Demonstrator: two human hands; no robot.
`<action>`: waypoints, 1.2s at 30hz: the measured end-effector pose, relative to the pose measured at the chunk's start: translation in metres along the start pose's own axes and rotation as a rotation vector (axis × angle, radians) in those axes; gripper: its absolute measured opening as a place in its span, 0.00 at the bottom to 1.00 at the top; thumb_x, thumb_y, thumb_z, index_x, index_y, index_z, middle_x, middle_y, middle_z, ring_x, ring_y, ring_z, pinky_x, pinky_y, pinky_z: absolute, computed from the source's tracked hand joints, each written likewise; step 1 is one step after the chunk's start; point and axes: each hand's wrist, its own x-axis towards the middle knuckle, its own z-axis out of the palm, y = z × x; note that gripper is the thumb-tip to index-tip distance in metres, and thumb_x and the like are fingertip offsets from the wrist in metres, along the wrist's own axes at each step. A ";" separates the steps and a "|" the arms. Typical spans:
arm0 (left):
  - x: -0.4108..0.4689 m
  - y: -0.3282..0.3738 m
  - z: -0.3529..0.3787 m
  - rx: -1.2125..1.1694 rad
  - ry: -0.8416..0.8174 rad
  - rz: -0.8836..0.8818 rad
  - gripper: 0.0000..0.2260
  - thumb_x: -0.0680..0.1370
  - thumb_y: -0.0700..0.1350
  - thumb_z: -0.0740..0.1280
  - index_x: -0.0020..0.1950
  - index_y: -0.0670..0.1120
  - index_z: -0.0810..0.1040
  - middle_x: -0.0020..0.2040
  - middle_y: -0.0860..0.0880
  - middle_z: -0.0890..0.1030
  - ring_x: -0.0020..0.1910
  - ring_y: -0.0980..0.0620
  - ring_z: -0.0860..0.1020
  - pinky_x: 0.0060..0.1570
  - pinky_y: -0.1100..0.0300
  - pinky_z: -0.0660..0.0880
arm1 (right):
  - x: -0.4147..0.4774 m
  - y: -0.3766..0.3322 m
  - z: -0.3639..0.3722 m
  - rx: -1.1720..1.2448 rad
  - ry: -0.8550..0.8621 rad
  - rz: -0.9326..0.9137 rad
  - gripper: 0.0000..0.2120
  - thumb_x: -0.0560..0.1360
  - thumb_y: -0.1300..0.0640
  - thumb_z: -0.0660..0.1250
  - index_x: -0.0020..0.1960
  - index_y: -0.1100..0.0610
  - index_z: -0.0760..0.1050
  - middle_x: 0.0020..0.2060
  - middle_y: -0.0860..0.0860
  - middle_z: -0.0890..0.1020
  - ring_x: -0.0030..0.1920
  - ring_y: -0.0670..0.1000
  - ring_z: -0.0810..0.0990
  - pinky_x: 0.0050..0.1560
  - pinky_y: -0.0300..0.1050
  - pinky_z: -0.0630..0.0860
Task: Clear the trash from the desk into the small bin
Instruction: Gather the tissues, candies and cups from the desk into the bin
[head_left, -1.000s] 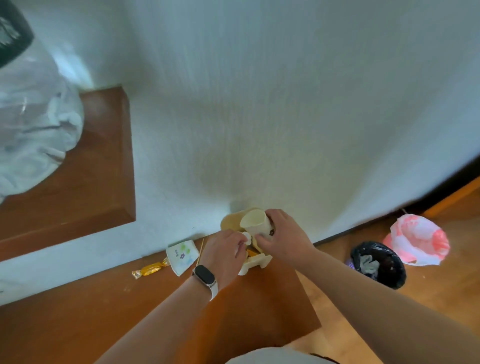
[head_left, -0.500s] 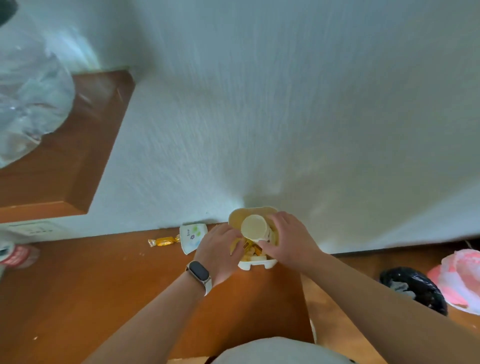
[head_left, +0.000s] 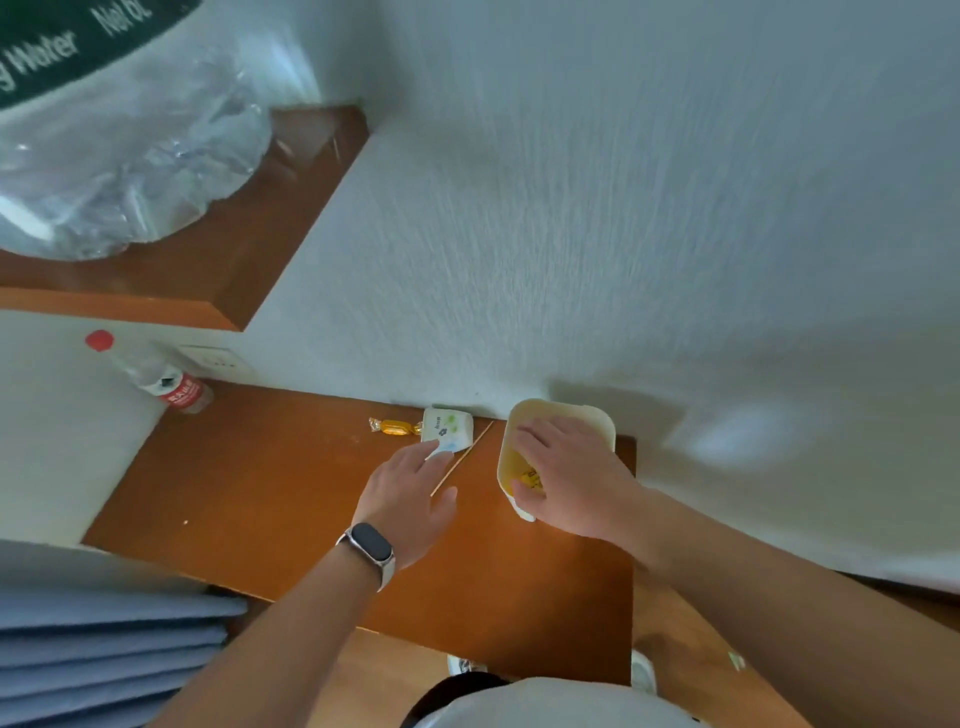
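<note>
Fingers (head_left: 435, 459) touch glossy square packet (head_left: 448, 427).

Desk (head_left: 270, 499) of smooth orange-brown wood with a soft sheen; small bin (head_left: 558, 415) in matt cream plastic; candy (head_left: 395, 427) in glossy, crinkled gold wrapper; printed paper packet (head_left: 447, 428); thin wooden stick (head_left: 462, 458) — wall (head_left: 623, 208) rough, matt, white; clear plastic bottle (head_left: 161, 379)

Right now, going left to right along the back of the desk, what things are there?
Bottle → candy → packet → stick → bin, with the right hand over it.
</note>
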 end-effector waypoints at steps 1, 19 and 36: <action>0.000 -0.007 0.001 0.000 0.002 -0.001 0.20 0.79 0.56 0.59 0.71 0.54 0.66 0.73 0.53 0.66 0.71 0.51 0.64 0.67 0.52 0.66 | 0.004 -0.007 0.001 -0.011 0.007 -0.017 0.23 0.75 0.43 0.59 0.67 0.53 0.70 0.65 0.48 0.74 0.64 0.52 0.72 0.66 0.52 0.68; 0.079 -0.174 0.041 0.117 -0.104 0.226 0.24 0.80 0.55 0.57 0.75 0.53 0.57 0.77 0.48 0.59 0.76 0.47 0.56 0.72 0.48 0.59 | 0.100 -0.109 0.098 -0.171 -0.216 0.055 0.16 0.76 0.49 0.63 0.61 0.53 0.72 0.59 0.50 0.77 0.59 0.52 0.76 0.61 0.49 0.73; 0.125 -0.195 0.084 0.068 -0.108 0.312 0.17 0.79 0.45 0.60 0.67 0.50 0.66 0.61 0.48 0.74 0.58 0.47 0.72 0.54 0.53 0.71 | 0.133 -0.092 0.161 -0.223 -0.530 0.149 0.10 0.72 0.65 0.62 0.53 0.59 0.73 0.52 0.56 0.75 0.47 0.55 0.76 0.38 0.48 0.70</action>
